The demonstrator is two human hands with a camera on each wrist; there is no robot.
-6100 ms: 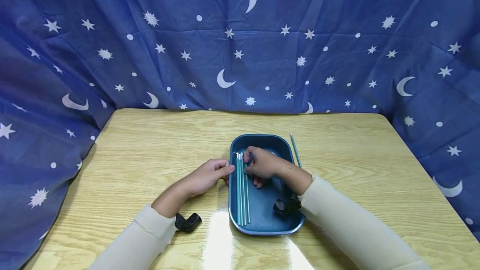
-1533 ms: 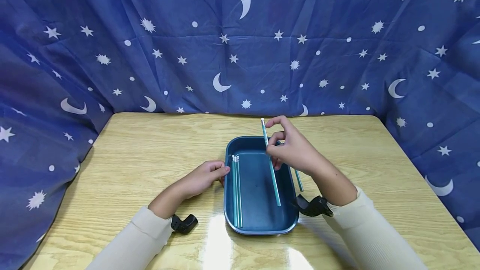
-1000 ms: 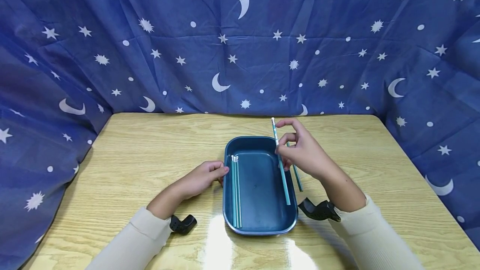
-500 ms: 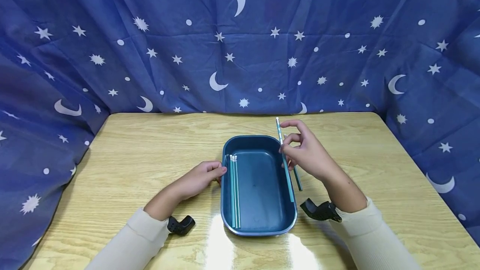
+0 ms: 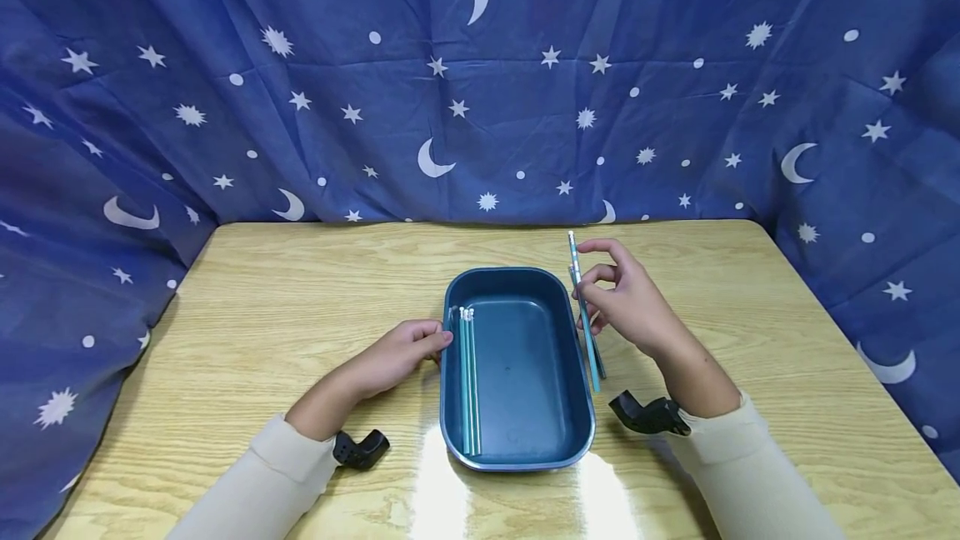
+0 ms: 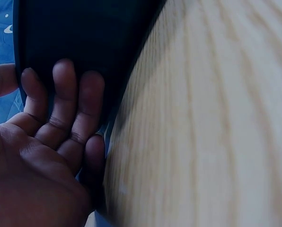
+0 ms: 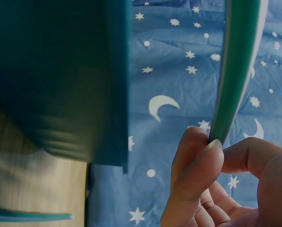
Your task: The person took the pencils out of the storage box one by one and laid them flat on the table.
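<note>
A dark blue rectangular tray (image 5: 521, 394) rests on the table. Inside it, a few teal pencils (image 5: 470, 382) with white eraser ends lie side by side along the left wall. My left hand (image 5: 393, 357) holds the tray's left rim, thumb on top and fingers against the outer wall, as the left wrist view also shows. Between thumb and fingertips, my right hand (image 5: 633, 307) pinches another teal pencil (image 7: 236, 61), eraser end pointing away, just outside the tray's right rim. Below it, partly covered in the head view, one more pencil (image 7: 30, 217) lies on the table.
The wood-grain table (image 5: 315, 290) ends at the back against a blue curtain (image 5: 525, 148) with white moons and stars. Black wrist cameras sit on both wrists, the right one (image 5: 648, 415) near the tray's right side.
Since the oldest frame, the right hand has lifted a pencil out of the tray and carried it rightward past the right rim. The left hand keeps its hold on the left rim.
</note>
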